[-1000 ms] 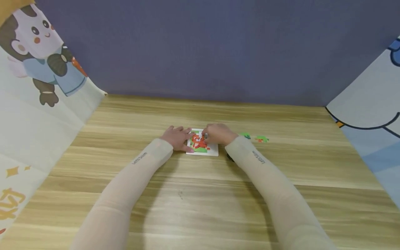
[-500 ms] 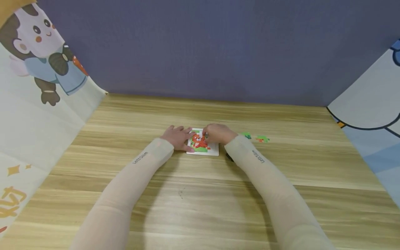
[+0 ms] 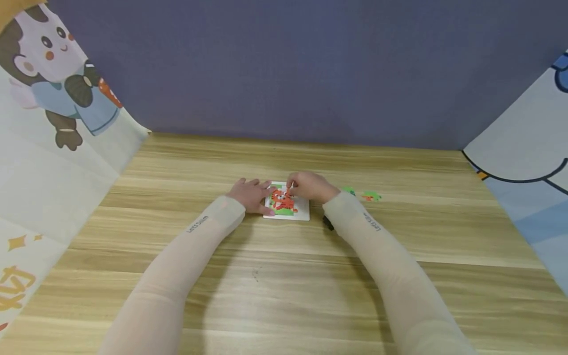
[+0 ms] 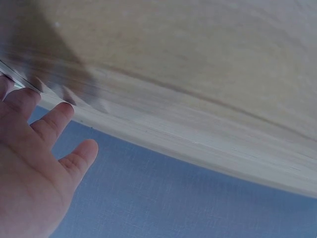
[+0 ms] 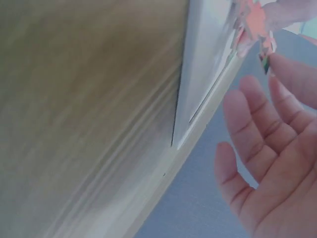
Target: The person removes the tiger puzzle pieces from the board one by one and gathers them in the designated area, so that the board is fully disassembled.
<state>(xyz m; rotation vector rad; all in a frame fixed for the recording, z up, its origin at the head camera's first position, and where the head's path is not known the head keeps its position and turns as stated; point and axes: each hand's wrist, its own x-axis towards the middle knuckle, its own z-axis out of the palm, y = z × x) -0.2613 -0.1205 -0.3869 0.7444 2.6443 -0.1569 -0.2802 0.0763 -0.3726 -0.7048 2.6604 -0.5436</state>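
Observation:
A white puzzle tray (image 3: 302,211) lies on the table, partly filled with an orange tiger picture (image 3: 282,202) on green; its right part shows bare white. My left hand (image 3: 250,195) rests on the tray's left side with fingers spread, the fingertips overlapping the picture. In the left wrist view, the fingers (image 4: 52,124) are straight and apart. Over the tray's upper right, my right hand (image 3: 310,187) pinches an orange puzzle piece (image 5: 256,21) between thumb and index finger. A dark green corner of that piece shows by the thumb, while the other fingers hang loosely curled.
Two loose green puzzle pieces, one plain green (image 3: 348,190) and one with orange (image 3: 372,196), lie right of the right hand. A small black object (image 3: 328,223) sits beside the right sleeve. A dark blue panel (image 3: 284,74) stands behind the table (image 3: 275,305).
My right hand has shifted slightly up and back from the picture, uncovering more of the tiger and showing orange at its fingertips. The left hand stays in place.

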